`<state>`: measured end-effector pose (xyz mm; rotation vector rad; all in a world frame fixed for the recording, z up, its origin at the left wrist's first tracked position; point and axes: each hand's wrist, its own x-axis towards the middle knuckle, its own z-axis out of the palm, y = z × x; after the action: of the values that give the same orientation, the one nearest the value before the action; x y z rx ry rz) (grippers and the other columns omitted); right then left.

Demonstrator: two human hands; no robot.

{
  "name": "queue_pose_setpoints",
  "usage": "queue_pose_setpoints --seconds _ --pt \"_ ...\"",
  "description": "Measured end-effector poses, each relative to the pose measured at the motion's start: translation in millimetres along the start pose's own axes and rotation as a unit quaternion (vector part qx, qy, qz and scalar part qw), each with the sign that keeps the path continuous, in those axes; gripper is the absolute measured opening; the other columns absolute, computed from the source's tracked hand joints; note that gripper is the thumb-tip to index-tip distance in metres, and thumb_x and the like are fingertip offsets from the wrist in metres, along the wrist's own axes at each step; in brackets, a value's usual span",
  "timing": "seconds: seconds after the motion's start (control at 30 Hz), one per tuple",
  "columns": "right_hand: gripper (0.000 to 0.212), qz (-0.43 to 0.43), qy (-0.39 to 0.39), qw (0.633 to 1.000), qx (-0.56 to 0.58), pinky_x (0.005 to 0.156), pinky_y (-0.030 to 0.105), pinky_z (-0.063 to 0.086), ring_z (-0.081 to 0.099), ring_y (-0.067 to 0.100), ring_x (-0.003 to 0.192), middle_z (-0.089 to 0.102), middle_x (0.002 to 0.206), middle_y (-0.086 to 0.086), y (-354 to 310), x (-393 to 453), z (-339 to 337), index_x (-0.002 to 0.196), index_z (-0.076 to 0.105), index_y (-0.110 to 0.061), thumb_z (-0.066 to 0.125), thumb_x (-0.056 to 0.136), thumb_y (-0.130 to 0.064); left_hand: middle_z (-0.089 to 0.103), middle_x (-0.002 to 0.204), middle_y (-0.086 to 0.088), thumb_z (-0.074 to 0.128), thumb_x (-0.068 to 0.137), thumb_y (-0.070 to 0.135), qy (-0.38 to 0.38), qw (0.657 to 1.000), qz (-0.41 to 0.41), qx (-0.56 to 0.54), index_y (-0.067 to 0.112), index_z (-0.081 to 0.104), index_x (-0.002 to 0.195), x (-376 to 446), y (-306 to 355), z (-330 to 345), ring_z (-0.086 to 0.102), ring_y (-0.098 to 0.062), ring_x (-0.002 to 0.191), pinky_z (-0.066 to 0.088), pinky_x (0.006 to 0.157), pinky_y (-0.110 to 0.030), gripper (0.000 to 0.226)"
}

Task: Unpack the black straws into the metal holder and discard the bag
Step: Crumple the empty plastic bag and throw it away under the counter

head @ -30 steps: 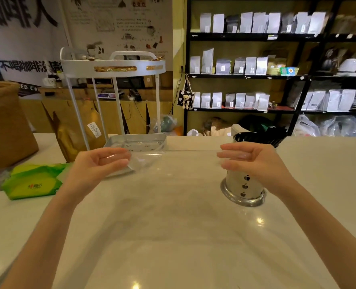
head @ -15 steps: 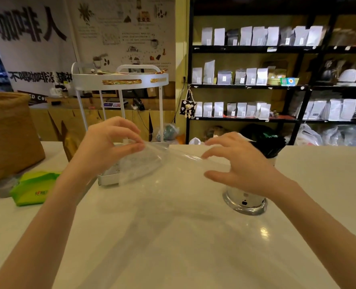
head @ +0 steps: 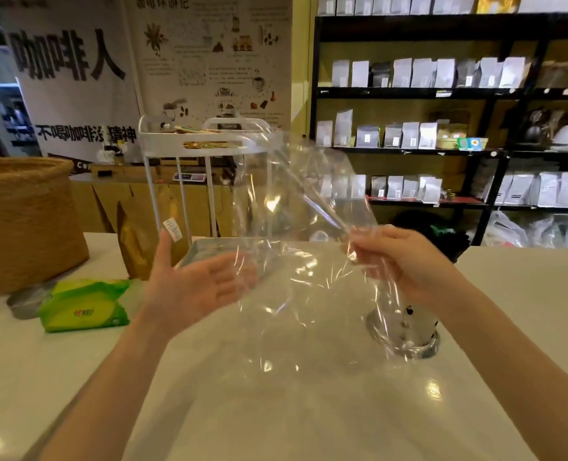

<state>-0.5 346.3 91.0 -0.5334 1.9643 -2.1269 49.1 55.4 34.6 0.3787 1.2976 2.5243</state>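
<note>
The pale counter (head: 276,410) runs wide under my arms, and behind it a black shelving unit (head: 312,128) holds rows of white and grey pouches. On my far left a big woven basket (head: 23,221) sits on the counter, and near it stands a white two-tier rack (head: 206,144) with a brown paper bag (head: 136,247) leaning just beside its legs. The clear plastic bag (head: 292,227) floats above the counter between my hands, empty, crinkled and see-through, its upper end rising in front of the rack's top tray. My right hand (head: 405,261) has its fingers curled closed around one gathered end of the bag, holding it up. My left hand (head: 192,287) is spread open, palm up and fingers loose, gripping nothing, its fingertips at the bag's lower edge; whether they touch the plastic I cannot tell. A green packet of wipes (head: 83,304) lies flat on the counter by my left wrist. The metal holder (head: 409,331) stands on the counter under my right hand, partly hidden by it, with the black straws (head: 448,237) showing dark just beyond my knuckles
</note>
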Motion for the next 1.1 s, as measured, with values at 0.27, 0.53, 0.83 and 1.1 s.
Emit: queue_pose_setpoints --seconds 0.27,0.53,0.83,1.1 --pt "0.013 0.094 0.056 0.993 0.041 0.040 0.015 0.048 0.071 0.012 0.058 0.075 0.071 0.008 45 4 0 0.094 0.068 -0.005 0.063 0.082 -0.005 0.072 0.103 -0.016 0.037 0.076 0.063 0.135 0.966 0.013 0.222 0.011 0.058 0.115 7 -22 23 0.069 -0.031 0.093 0.058 0.067 -0.033 0.069" --pt "0.016 0.096 0.042 0.994 -0.013 0.049 0.022 0.054 0.071 0.014 0.061 0.076 0.072 0.008 55 4 -4 0.095 0.068 -0.004 0.066 0.081 -0.013 0.075 0.093 -0.009 0.059 0.080 0.023 0.233 0.930 0.038 0.281 0.007 0.065 0.106 14 -32 23 0.072 -0.021 0.080 0.058 0.057 -0.028 0.031" --pt "0.012 0.101 0.017 0.995 0.002 0.043 0.018 0.050 0.069 0.011 0.057 0.075 0.070 0.006 57 5 -13 0.089 0.069 -0.008 0.057 0.087 -0.011 0.075 0.073 -0.004 0.056 0.082 0.008 0.217 0.952 0.028 0.215 0.019 0.062 0.108 10 -31 12 0.072 -0.015 0.065 0.051 0.040 -0.021 0.029" --pt "0.011 0.115 -0.012 0.993 0.022 0.036 0.016 0.043 0.058 0.008 0.040 0.070 0.063 0.009 62 5 -16 0.088 0.066 -0.003 0.055 0.088 -0.003 0.070 0.101 -0.011 0.056 0.085 0.028 0.286 0.931 0.034 0.225 0.007 0.063 0.106 37 -21 18 0.070 -0.008 0.063 0.054 0.048 -0.021 0.031"
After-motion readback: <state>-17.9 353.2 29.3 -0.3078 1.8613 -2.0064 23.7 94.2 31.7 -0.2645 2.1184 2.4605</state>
